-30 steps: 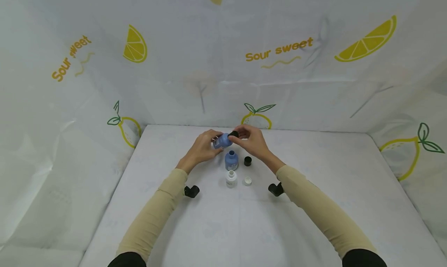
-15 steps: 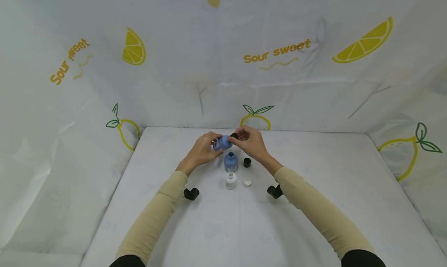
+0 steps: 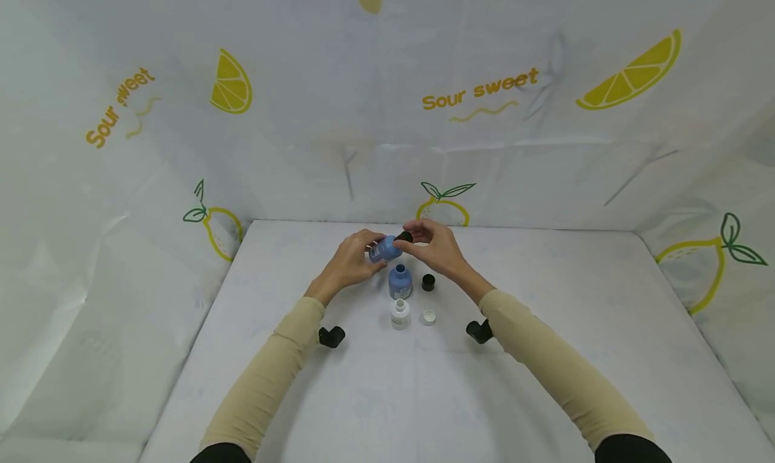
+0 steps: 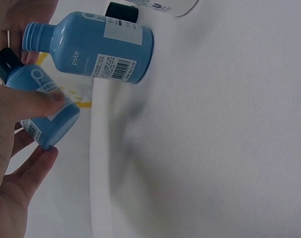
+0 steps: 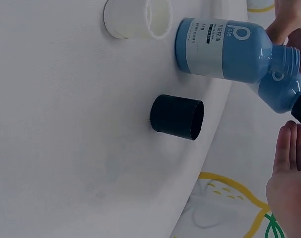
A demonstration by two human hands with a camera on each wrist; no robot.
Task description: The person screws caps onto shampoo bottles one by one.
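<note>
My left hand [image 3: 353, 260] grips a small blue bottle [image 3: 381, 250], tilted above the table, thumb across its label in the left wrist view. At the bottle's neck, my right hand [image 3: 437, 249] pinches a black cap [image 3: 403, 237] between thumb and fingers. That cap sits over the mouth; whether it is threaded on cannot be told. Below the hands stands a second blue bottle [image 3: 400, 285], uncapped, its threaded neck [image 4: 37, 37] bare. A loose black cap [image 5: 176, 117] lies to its right. Nearer the body are an uncapped white bottle [image 3: 400, 316] and a white cap [image 3: 428, 317].
The white-covered table [image 3: 387, 396] meets a lemon-printed white curtain [image 3: 339, 99] at its back edge. Black wrist mounts [image 3: 331, 336] jut inward from both sleeves, low over the cloth. The standing bottles form a column between the forearms.
The right fingers and the black cap have shifted very slightly at the bottle's neck. The left hand keeps its grip. The head view has tipped a little; the things on the table stay put.
</note>
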